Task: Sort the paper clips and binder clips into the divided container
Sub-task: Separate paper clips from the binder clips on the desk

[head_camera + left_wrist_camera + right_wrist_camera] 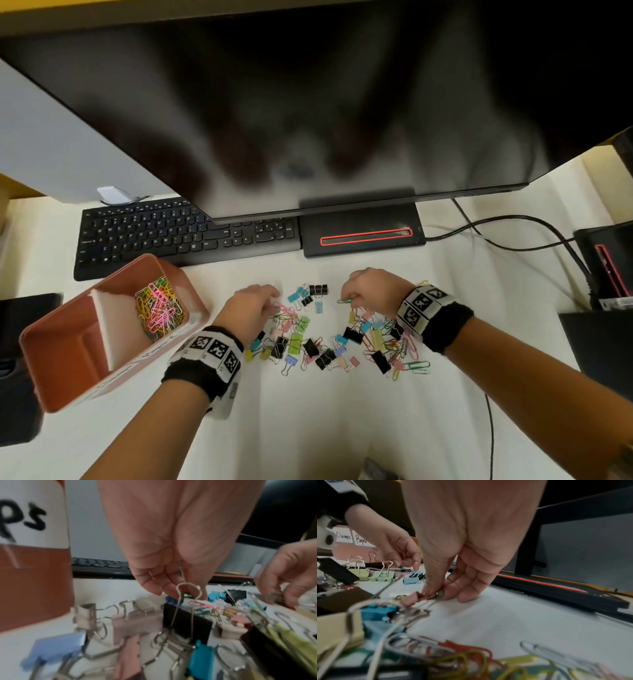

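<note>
A terracotta divided container [61, 346] stands at the left of the white desk. Its far compartment holds several coloured paper clips [159, 308]; the near one looks bare. A mixed pile of binder clips [318, 346] and paper clips lies between my hands. At the pile's upper left, my left hand [274, 301] has its fingers curled down and pinches a small green paper clip [402, 567]. Over the pile's upper right, my right hand [349, 298] pinches another green paper clip [344, 300] between thumb and fingers [441, 595], just above the desk.
A black keyboard [185, 233] and the monitor's base [363, 233] lie just behind the pile, under a large dark monitor [308, 102]. Black cables [513, 233] run to the right. Dark devices sit at the left edge [20, 342] and right edge [603, 342].
</note>
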Action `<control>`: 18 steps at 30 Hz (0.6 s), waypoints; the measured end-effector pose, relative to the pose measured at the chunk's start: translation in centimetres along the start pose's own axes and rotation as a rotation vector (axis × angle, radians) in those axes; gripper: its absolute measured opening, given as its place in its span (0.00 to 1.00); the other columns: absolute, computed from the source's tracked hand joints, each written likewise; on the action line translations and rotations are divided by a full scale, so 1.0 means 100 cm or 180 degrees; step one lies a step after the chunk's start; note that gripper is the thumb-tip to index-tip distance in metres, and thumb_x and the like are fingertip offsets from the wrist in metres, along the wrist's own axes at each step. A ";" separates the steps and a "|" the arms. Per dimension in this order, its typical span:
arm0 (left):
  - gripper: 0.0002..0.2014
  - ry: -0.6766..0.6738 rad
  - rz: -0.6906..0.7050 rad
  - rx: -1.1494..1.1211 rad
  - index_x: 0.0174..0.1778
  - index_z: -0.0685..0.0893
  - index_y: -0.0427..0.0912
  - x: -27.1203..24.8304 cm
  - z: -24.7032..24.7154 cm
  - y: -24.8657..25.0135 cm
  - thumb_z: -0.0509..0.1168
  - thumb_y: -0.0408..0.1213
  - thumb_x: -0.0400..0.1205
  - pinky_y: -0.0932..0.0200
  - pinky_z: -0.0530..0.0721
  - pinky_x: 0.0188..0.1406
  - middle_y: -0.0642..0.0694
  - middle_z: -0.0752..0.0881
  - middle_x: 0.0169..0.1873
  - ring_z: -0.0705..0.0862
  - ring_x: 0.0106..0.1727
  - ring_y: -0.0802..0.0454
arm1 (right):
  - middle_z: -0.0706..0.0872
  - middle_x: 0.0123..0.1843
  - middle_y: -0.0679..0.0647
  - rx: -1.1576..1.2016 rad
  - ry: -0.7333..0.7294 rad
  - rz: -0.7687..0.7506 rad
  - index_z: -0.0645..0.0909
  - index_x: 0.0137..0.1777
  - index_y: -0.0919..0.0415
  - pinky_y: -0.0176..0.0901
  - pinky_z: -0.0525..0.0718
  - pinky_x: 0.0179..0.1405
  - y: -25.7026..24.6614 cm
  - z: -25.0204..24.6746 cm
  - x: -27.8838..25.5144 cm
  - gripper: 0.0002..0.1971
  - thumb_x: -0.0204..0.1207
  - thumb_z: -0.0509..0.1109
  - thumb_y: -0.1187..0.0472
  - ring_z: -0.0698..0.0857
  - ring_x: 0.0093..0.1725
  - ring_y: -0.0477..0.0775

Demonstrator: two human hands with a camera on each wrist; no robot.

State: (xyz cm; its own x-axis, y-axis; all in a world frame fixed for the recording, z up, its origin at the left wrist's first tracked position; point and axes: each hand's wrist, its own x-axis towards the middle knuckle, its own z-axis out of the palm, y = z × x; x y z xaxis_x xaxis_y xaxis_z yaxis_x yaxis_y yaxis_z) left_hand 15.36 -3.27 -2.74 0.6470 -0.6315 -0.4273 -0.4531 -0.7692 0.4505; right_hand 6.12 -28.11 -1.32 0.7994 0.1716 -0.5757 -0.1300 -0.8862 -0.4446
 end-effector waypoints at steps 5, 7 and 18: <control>0.10 -0.0121 0.0100 0.0216 0.54 0.81 0.51 0.004 0.004 0.002 0.67 0.39 0.78 0.54 0.81 0.54 0.52 0.85 0.45 0.82 0.46 0.53 | 0.76 0.49 0.50 0.0137 0.0036 -0.0077 0.85 0.53 0.56 0.36 0.78 0.42 0.007 -0.002 0.003 0.08 0.76 0.67 0.61 0.80 0.46 0.51; 0.06 -0.0053 0.0093 0.0374 0.50 0.82 0.51 0.005 0.006 0.003 0.66 0.40 0.78 0.54 0.80 0.54 0.52 0.84 0.45 0.83 0.46 0.51 | 0.75 0.53 0.51 0.0246 0.0002 -0.0107 0.86 0.50 0.57 0.39 0.84 0.44 0.008 -0.002 0.001 0.07 0.76 0.68 0.61 0.82 0.45 0.51; 0.07 0.0211 0.0214 0.1064 0.49 0.79 0.46 0.003 0.015 0.009 0.56 0.37 0.83 0.55 0.71 0.47 0.49 0.80 0.44 0.80 0.47 0.47 | 0.77 0.53 0.51 0.0189 0.0074 0.0031 0.85 0.48 0.59 0.35 0.71 0.44 0.015 0.001 -0.016 0.07 0.77 0.66 0.61 0.78 0.44 0.47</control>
State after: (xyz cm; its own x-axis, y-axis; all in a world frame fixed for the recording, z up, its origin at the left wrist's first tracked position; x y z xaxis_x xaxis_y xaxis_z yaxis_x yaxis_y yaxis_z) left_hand 14.21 -4.32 -3.58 0.6425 -0.6824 -0.3486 -0.6647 -0.7226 0.1895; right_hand 4.61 -29.70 -1.10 0.8114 0.1523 -0.5644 -0.1719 -0.8606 -0.4794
